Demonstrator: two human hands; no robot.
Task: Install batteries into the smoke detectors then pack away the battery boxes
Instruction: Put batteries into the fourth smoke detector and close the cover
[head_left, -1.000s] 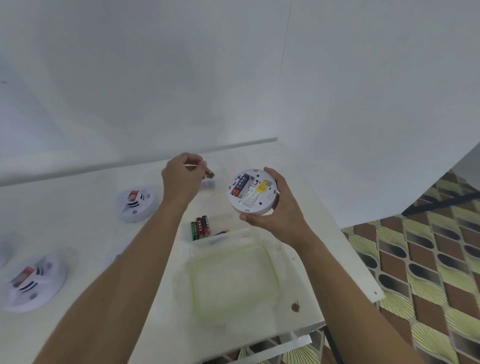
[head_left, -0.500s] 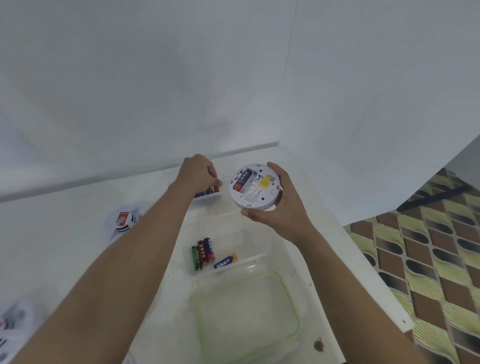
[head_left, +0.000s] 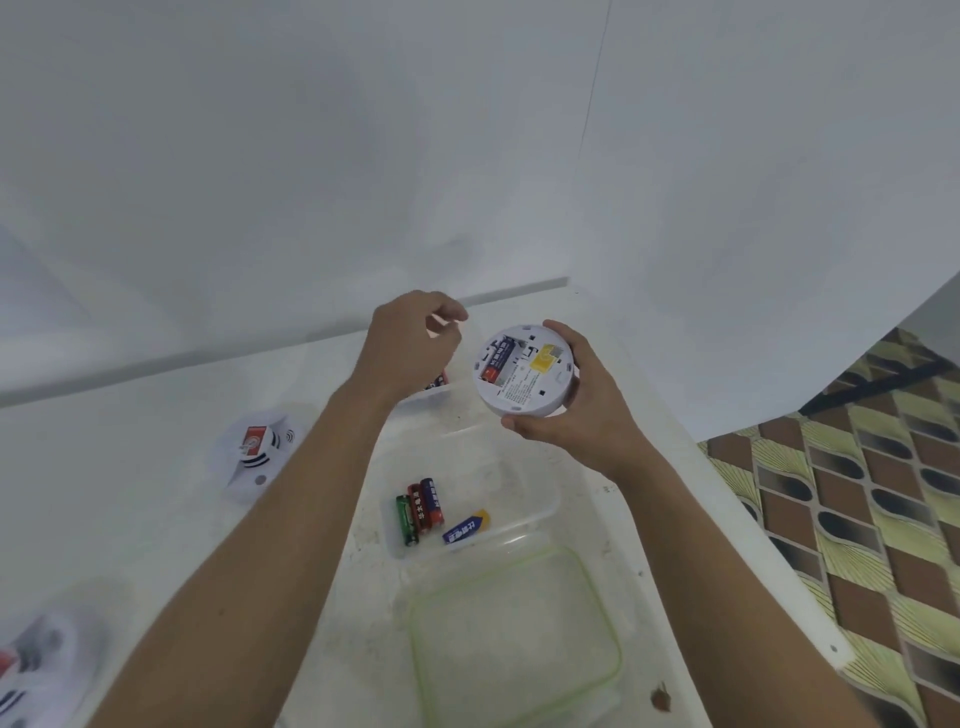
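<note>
Smoke detector (head_left: 524, 371), back up in the gripping right hand (head_left: 582, 410), sits just right of the left hand (head_left: 410, 343), fingers curled on I cannot tell what, battery bay (head_left: 497, 359) on that nearer side, slanting away.

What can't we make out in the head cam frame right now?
Head view, left hand: curled fingers face away; whether they pinch a battery cannot be told.
Head view, small box: mostly hidden behind the left wrist.
Head view, smoke detector in the right hand: label print too small to read.
Head view, bottom-left detector: blurred, cut off by the frame edge.
</note>
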